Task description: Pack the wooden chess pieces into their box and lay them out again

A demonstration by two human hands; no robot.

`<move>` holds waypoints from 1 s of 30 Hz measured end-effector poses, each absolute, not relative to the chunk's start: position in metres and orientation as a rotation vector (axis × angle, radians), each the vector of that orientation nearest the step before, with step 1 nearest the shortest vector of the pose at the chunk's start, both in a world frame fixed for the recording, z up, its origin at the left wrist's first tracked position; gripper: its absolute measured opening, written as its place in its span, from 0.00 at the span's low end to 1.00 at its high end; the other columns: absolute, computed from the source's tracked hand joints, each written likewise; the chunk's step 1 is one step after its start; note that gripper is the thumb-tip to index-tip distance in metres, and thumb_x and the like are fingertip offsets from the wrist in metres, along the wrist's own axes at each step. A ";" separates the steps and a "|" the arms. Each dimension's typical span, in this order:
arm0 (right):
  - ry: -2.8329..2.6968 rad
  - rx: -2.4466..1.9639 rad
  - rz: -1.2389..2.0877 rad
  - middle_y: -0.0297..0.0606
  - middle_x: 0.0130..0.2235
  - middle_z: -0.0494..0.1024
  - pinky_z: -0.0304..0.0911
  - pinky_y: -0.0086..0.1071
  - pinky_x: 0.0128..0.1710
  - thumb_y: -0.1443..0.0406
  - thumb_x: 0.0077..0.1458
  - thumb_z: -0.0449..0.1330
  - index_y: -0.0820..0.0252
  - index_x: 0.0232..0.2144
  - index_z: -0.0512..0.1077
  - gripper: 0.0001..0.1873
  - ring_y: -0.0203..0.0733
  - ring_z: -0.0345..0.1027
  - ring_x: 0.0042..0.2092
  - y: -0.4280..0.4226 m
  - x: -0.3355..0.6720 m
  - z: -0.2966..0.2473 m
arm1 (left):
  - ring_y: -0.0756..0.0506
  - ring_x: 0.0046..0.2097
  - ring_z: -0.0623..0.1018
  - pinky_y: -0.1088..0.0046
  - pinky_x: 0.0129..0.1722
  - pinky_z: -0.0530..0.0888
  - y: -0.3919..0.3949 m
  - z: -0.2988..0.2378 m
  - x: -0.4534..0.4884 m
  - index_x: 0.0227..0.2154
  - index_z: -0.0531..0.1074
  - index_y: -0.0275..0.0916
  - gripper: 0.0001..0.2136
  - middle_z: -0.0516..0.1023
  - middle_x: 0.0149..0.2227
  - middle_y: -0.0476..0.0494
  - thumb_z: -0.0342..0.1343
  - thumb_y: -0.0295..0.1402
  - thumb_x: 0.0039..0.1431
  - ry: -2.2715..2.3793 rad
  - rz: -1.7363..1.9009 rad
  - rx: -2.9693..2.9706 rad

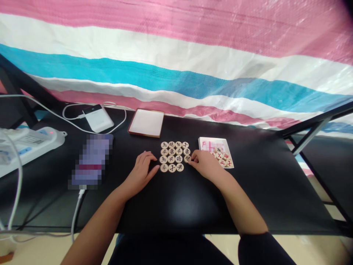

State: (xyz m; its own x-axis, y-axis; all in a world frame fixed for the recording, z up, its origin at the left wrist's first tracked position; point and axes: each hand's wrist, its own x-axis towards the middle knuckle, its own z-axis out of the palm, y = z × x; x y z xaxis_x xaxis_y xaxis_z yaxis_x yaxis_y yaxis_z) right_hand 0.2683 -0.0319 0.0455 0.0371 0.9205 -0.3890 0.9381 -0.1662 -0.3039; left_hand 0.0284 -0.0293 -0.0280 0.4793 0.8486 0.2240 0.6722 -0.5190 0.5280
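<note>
Where the right grip [206, 164] ends, one disc [186, 159] touches it.

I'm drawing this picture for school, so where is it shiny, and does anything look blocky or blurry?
Head view: pale glare on the black table near its front edge, and shiny streaks on the striped sheet; head view: coarse blocks cover the phone; head view: the rowed round pieces look a little soft, but their dark markings show.
</note>
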 end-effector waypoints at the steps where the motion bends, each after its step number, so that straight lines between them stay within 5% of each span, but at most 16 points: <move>1: 2.003 2.243 -0.790 0.36 0.30 0.74 0.53 0.28 0.26 0.63 0.49 0.57 0.59 0.29 0.69 0.05 0.36 0.66 0.30 -0.032 0.267 0.046 | 0.40 0.53 0.62 0.51 0.55 0.61 -0.029 -0.028 0.028 0.40 0.61 0.39 0.09 0.65 0.44 0.40 0.46 0.36 0.60 1.273 0.659 2.365; 9: 2.031 2.409 -0.783 0.37 0.31 0.75 0.58 0.29 0.32 0.63 0.49 0.57 0.59 0.29 0.71 0.06 0.38 0.68 0.33 -0.028 0.299 0.057 | 0.40 0.53 0.63 0.52 0.55 0.61 -0.030 -0.028 0.028 0.40 0.61 0.39 0.08 0.65 0.44 0.40 0.47 0.36 0.59 1.265 0.669 2.354; 13: 1.783 2.623 -0.398 0.46 0.37 0.74 0.59 0.34 0.36 0.59 0.48 0.55 0.62 0.33 0.71 0.13 0.46 0.67 0.39 -0.019 0.334 0.061 | 0.39 0.53 0.63 0.51 0.54 0.62 -0.030 -0.029 0.028 0.40 0.62 0.40 0.09 0.66 0.44 0.39 0.47 0.36 0.59 1.277 0.671 2.346; 17: 1.468 2.579 -0.443 0.52 0.41 0.73 0.60 0.38 0.35 0.56 0.48 0.55 0.65 0.38 0.70 0.20 0.53 0.66 0.43 -0.009 0.342 0.051 | 0.39 0.53 0.63 0.51 0.53 0.62 -0.030 -0.029 0.028 0.40 0.62 0.40 0.09 0.66 0.44 0.40 0.47 0.37 0.59 1.283 0.683 2.339; 24: 1.515 2.597 -0.428 0.50 0.39 0.73 0.59 0.34 0.33 0.62 0.48 0.54 0.65 0.37 0.70 0.15 0.49 0.67 0.41 -0.009 0.336 0.050 | 0.40 0.53 0.63 0.52 0.54 0.61 -0.030 -0.027 0.028 0.40 0.62 0.39 0.09 0.66 0.44 0.39 0.47 0.36 0.59 1.270 0.679 2.336; 30: 2.145 2.305 -0.619 0.40 0.37 0.73 0.58 0.31 0.39 0.64 0.49 0.55 0.59 0.34 0.71 0.09 0.40 0.66 0.39 -0.040 0.295 0.067 | 0.40 0.53 0.64 0.51 0.54 0.61 -0.029 -0.027 0.028 0.40 0.62 0.39 0.09 0.66 0.44 0.40 0.47 0.36 0.58 1.266 0.677 2.333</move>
State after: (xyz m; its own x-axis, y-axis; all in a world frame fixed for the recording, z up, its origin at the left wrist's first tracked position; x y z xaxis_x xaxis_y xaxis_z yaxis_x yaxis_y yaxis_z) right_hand 0.2950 -0.0395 0.0669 0.0333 0.9722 -0.2318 0.9462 -0.1053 -0.3058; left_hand 0.0282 -0.0293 -0.0273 0.4728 0.8524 0.2231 0.6591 -0.5102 0.5525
